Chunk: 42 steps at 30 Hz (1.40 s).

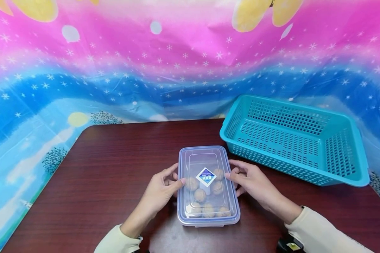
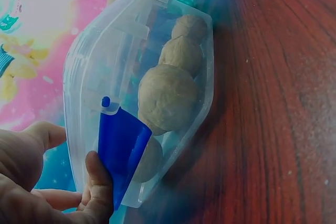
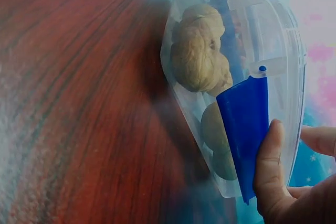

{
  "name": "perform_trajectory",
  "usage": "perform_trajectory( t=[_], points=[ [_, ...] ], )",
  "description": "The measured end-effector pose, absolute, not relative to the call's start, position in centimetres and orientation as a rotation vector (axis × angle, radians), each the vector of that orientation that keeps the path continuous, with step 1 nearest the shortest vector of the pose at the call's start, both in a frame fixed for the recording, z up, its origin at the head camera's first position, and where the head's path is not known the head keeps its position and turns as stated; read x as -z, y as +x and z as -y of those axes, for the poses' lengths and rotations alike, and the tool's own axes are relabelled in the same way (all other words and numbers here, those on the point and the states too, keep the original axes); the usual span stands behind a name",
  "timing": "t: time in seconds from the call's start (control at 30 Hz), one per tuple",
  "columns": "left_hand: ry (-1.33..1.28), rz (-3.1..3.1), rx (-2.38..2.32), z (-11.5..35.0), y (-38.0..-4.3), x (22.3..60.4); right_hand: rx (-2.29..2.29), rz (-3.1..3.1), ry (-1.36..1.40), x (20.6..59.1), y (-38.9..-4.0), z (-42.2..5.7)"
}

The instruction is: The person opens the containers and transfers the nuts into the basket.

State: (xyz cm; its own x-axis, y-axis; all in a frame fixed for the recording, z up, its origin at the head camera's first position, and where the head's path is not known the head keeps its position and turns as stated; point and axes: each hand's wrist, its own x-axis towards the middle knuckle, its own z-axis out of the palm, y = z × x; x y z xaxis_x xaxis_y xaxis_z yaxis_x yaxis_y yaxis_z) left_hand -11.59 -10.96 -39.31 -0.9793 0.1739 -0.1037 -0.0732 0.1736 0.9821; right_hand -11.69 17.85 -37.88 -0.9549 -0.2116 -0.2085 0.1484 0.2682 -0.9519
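Note:
A clear plastic food container with a blue-edged lid holds several walnuts. A diamond-shaped label is on its lid. My left hand grips the container's left side, thumb on the lid's edge. My right hand holds the opposite side the same way. In the left wrist view, a blue side clip stands out from the wall, with a fingertip against it. The right wrist view shows the other blue clip also angled outward, touched by a right-hand finger.
A teal perforated basket stands at the back right of the dark wooden table, close to the container's far corner. A patterned cloth hangs behind the table and along its left side.

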Motion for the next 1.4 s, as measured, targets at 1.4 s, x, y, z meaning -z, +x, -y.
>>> perform_trajectory(
  t=[1.4],
  points=[
    [0.079, -2.255, -1.864, 11.1, -12.0, 38.1, 1.680, -2.314, -0.073, 36.2, -11.8, -17.8]
  ],
)
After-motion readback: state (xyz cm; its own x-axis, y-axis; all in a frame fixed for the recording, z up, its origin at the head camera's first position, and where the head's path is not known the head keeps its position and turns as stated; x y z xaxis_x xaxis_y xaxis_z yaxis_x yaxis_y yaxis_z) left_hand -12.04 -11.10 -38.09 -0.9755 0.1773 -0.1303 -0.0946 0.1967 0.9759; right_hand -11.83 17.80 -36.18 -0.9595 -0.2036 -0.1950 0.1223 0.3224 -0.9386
